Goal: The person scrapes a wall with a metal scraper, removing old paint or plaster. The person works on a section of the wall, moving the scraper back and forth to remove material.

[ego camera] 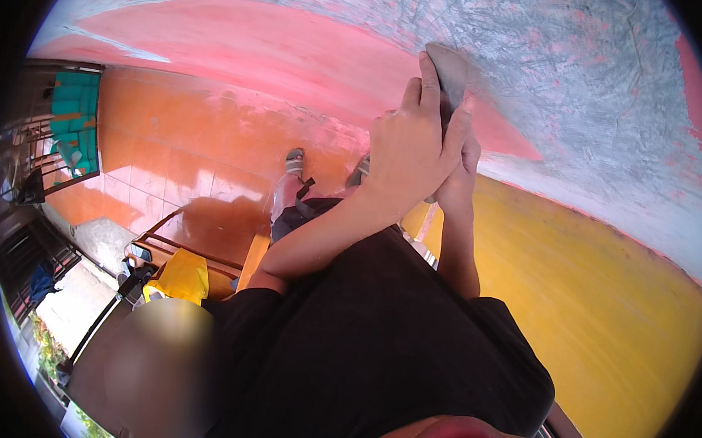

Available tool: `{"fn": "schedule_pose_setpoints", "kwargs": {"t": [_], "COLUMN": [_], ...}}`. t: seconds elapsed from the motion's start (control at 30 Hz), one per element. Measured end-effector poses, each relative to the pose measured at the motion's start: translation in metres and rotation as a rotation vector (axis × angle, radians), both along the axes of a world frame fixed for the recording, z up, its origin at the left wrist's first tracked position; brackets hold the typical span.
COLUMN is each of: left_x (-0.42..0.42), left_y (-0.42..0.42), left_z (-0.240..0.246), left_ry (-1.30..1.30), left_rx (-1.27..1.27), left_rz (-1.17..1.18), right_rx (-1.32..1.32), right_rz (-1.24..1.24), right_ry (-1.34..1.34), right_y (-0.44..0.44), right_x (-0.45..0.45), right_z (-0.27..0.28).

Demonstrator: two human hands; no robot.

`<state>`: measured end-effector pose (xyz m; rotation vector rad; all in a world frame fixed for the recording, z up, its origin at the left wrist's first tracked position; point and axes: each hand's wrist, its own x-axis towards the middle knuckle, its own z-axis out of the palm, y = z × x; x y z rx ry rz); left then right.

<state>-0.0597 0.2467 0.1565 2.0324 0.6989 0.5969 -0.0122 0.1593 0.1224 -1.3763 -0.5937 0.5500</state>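
Observation:
My left hand (416,142) and my right hand (462,165) are together at the wall in front of me, with my left wrist crossing over the right. Both hold a flat scraper (450,70), its broad grey blade lying against the wall. The fingers and thumb of my left hand rest along the blade's sides. My right hand is wrapped around the handle, mostly hidden behind the left. The wall (568,82) around the blade is blue-grey, streaked and scratched, with pink flecks. A pink painted band (288,52) borders it on the left.
Below the grey wall is a yellow surface (588,300). My sandalled feet (295,161) stand on orange floor tiles (155,128). Left of me, a yellow cloth or bag (184,275) lies on wooden furniture (253,262). A dark metal frame (73,186) stands farther left. A blurred patch hides the lower left.

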Motion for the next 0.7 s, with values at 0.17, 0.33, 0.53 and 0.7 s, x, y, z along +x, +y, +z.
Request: {"fn": "schedule_pose_setpoints", "kwargs": {"t": [0.17, 0.33, 0.53, 0.7], "left_x": [-0.004, -0.003, -0.013, -0.006], "left_y": [0.01, 0.02, 0.05, 0.014], "left_z": [-0.006, -0.018, -0.015, -0.014], "left_ry": [-0.037, -0.095, -0.076, -0.105], "left_rx": [-0.025, 0.055, 0.082, 0.078], "left_rz": [0.027, 0.088, 0.155, 0.036], "right_rx": [-0.076, -0.03, -0.068, -0.038], "right_rz": [0.055, 0.068, 0.098, -0.075], "right_ry": [0.03, -0.061, -0.065, -0.055], "right_y": [0.008, 0.026, 0.055, 0.022], "right_x": [-0.002, 0.001, -0.003, -0.012], "right_z": [0.001, -0.003, -0.024, -0.003]}}
